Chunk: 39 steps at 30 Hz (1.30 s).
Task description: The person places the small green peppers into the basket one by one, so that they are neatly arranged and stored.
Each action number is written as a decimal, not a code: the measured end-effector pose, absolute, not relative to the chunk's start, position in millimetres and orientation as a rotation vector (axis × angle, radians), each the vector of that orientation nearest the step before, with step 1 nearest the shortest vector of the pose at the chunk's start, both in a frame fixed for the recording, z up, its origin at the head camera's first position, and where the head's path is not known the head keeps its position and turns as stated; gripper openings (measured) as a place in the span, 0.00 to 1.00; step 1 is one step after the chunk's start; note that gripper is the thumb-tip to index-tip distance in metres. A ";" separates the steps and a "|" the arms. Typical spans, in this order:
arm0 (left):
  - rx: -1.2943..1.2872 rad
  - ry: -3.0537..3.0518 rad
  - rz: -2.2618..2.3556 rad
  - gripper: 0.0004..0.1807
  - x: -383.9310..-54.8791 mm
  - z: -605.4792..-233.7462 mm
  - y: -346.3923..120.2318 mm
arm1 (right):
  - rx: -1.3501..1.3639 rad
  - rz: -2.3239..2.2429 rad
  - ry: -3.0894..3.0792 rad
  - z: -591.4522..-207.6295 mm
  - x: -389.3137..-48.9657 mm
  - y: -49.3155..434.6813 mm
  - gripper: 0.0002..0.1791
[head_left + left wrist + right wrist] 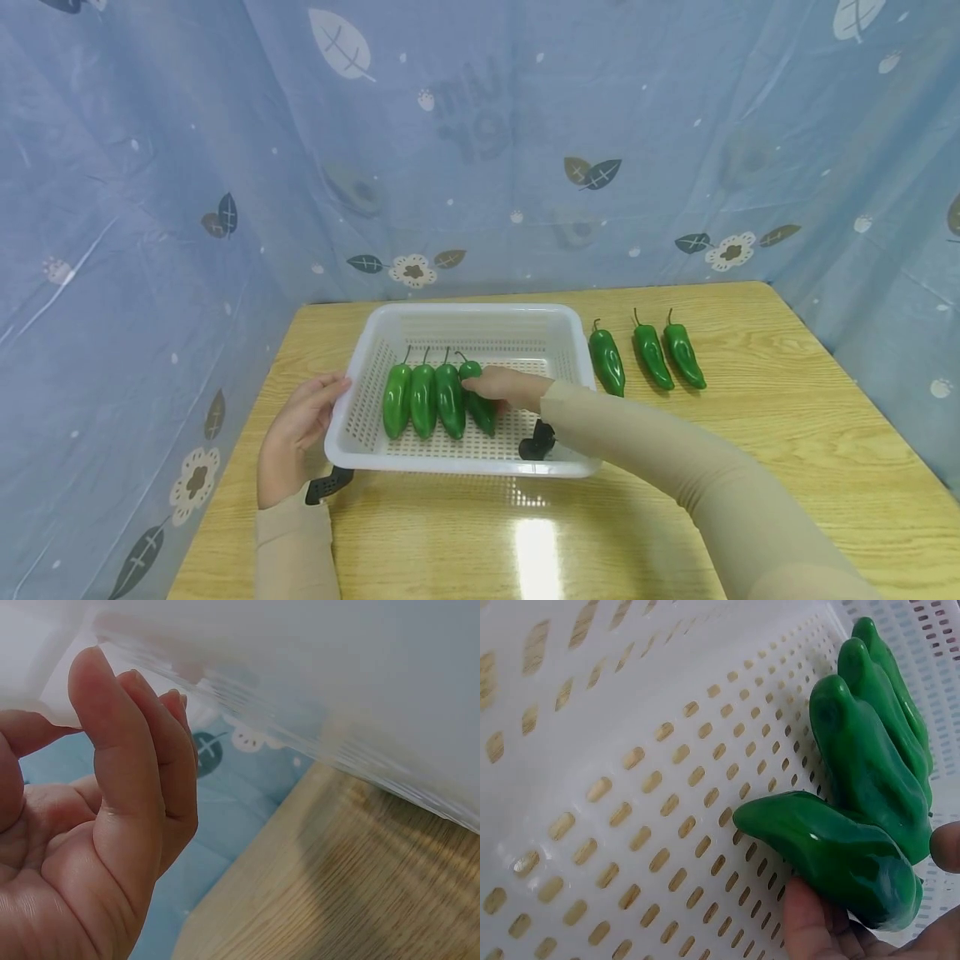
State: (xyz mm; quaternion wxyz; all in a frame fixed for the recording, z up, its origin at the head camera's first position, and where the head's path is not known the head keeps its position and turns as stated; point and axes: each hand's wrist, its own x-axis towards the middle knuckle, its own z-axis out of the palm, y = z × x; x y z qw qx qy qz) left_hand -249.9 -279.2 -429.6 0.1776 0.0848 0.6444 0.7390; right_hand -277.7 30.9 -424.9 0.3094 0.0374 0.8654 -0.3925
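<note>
A white plastic basket (465,464) with slotted walls and floor stands on the table. My left hand (292,429) pinches its left rim between thumb and fingers. Inside, three glossy green peppers (423,402) lie side by side, stems pointing away from me. My right hand (517,387) reaches over the basket's right side and grips a fourth green pepper (840,859), just right of that row. In the right wrist view the gripped pepper lies at an angle to its neighbours, low over the slotted floor, with fingertips (804,915) along its side.
Right of the basket, three more green peppers lie on the wooden table (780,400): one pepper (607,362) close by the rim, then a pair, one of them a pepper (684,358) farther right. Blue patterned cloth (510,167) hangs behind and at both sides.
</note>
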 end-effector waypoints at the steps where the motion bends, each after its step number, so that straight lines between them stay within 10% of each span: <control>1: 0.246 1.834 2.086 0.10 -250.8 -432.1 -280.5 | 0.110 -1.037 2.287 -425.2 -277.8 30.4 0.29; 39: 0.237 1.851 2.075 0.10 -251.5 -436.1 -280.4 | 0.096 -0.995 2.382 -412.4 -282.5 45.7 0.32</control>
